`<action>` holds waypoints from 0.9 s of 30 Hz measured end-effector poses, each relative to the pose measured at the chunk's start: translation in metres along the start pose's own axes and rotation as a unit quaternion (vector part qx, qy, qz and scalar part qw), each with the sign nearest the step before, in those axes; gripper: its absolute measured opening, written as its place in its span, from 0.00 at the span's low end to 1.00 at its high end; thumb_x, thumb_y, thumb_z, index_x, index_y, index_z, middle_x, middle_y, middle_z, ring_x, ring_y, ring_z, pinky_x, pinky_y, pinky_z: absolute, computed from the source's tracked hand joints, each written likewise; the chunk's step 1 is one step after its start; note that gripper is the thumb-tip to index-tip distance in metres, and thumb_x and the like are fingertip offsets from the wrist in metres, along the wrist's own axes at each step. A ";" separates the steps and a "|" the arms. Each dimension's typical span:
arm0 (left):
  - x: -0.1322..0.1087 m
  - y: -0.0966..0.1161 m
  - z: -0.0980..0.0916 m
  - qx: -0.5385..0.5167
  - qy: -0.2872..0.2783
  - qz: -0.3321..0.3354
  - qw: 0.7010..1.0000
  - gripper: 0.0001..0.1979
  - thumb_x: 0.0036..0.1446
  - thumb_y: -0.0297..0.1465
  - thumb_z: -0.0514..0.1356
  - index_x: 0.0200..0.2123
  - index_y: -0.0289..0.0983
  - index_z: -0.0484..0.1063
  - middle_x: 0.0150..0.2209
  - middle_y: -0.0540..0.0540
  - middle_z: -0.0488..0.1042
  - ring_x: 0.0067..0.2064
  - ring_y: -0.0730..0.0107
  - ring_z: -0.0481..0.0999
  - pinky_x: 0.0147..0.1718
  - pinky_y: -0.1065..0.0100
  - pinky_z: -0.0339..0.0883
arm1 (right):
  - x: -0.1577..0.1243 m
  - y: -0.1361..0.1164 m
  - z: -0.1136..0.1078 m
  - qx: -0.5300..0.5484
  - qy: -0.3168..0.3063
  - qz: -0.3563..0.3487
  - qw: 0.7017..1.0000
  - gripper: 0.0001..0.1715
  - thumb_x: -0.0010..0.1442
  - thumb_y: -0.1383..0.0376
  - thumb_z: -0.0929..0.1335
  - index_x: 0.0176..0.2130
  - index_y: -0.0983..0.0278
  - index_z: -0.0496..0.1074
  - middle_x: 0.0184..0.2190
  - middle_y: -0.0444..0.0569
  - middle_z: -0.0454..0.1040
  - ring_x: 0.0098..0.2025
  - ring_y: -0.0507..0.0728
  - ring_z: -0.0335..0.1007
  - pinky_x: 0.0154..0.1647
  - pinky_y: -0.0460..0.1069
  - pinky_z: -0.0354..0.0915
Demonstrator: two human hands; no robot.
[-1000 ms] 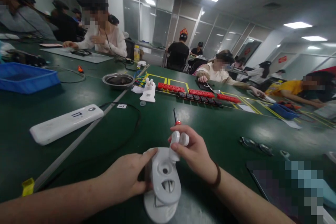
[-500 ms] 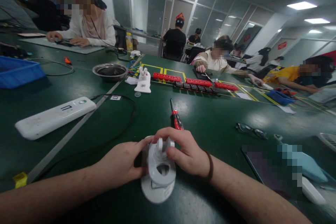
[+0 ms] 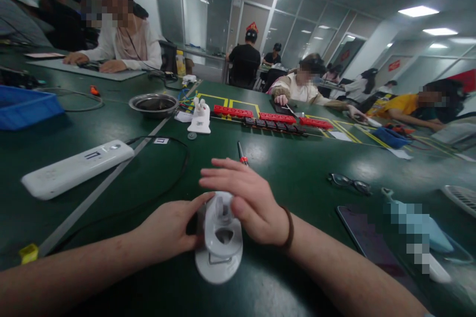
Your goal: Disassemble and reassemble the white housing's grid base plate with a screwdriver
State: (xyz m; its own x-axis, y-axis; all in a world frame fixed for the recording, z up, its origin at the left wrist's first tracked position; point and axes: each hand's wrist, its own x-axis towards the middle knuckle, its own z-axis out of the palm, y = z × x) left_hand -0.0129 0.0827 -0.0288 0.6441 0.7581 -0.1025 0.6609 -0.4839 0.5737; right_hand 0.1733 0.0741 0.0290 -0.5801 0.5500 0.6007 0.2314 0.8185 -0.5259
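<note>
A white plastic stand-like device (image 3: 219,271) rests on the green table in front of me. It has a round base, an upper plate with a rounded opening and an upright piece near its top. My left hand (image 3: 169,225) grips its left side, fingers curled round behind, partly hidden. Over the far right edge of the device, my right hand (image 3: 255,200) has its fingers stretched out to the left, thumb close to the upright piece; whether the thumb touches is unclear. A screwdriver (image 3: 243,158) with a red and black handle lies just beyond, its handle mostly covered by my right hand.
Left are a long white device (image 3: 78,168), a metal bowl (image 3: 154,105) and a blue bin (image 3: 28,106). Ahead stand a white plastic part (image 3: 200,120) and red blocks (image 3: 277,118). Glasses (image 3: 349,184) and a phone (image 3: 366,237) lie right. Other people sit around the table.
My right hand has loosened from the upright piece; its fingers have straightened out and now cover more of the screwdriver. The left hand keeps its grip. The view has shifted slightly.
</note>
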 end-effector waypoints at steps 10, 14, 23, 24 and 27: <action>0.001 0.002 -0.001 0.002 -0.003 -0.021 1.000 0.13 0.47 0.38 0.55 0.35 0.37 0.64 0.30 0.48 0.71 0.31 0.66 0.70 0.28 0.68 0.61 | -0.007 0.010 0.030 0.012 0.020 0.095 0.995 0.22 0.61 0.61 0.53 0.20 0.65 0.60 0.18 0.44 0.61 0.22 0.49 0.58 0.26 0.44 0.57; 0.002 0.002 -0.001 0.004 -0.006 -0.024 1.000 0.18 0.47 0.37 0.55 0.42 0.37 0.62 0.31 0.48 0.72 0.32 0.65 0.70 0.29 0.67 0.61 | -0.005 0.008 0.031 -0.016 0.033 0.087 0.995 0.20 0.61 0.63 0.54 0.20 0.65 0.57 0.17 0.43 0.58 0.21 0.48 0.55 0.23 0.43 0.54; 0.001 0.006 -0.003 -0.003 -0.005 -0.024 1.000 0.14 0.45 0.38 0.56 0.35 0.37 0.64 0.31 0.48 0.72 0.32 0.66 0.70 0.30 0.68 0.61 | -0.004 0.010 0.028 -0.012 0.009 0.061 0.998 0.19 0.61 0.63 0.54 0.21 0.65 0.56 0.17 0.42 0.57 0.21 0.48 0.54 0.22 0.43 0.54; 0.001 0.005 -0.003 -0.004 -0.009 -0.025 1.000 0.13 0.45 0.38 0.55 0.34 0.38 0.65 0.32 0.48 0.72 0.32 0.66 0.70 0.30 0.68 0.61 | -0.004 0.011 0.027 -0.009 0.009 0.059 0.998 0.19 0.61 0.63 0.54 0.21 0.65 0.56 0.18 0.42 0.57 0.21 0.48 0.54 0.22 0.43 0.55; 0.002 0.003 -0.003 -0.019 -0.015 -0.023 0.999 0.14 0.47 0.39 0.55 0.35 0.38 0.65 0.32 0.48 0.72 0.33 0.66 0.70 0.30 0.68 0.60 | -0.005 0.011 0.025 0.012 0.011 0.049 0.999 0.18 0.61 0.62 0.54 0.23 0.65 0.59 0.18 0.43 0.58 0.21 0.49 0.55 0.23 0.43 0.56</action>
State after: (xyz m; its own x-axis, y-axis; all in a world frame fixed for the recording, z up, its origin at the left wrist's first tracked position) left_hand -0.0111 0.0838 -0.0244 0.6245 0.7659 -0.1530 0.6753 -0.4311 0.5984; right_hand 0.1592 0.0760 0.0051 -0.5373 0.6318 0.5586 0.2674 0.7558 -0.5977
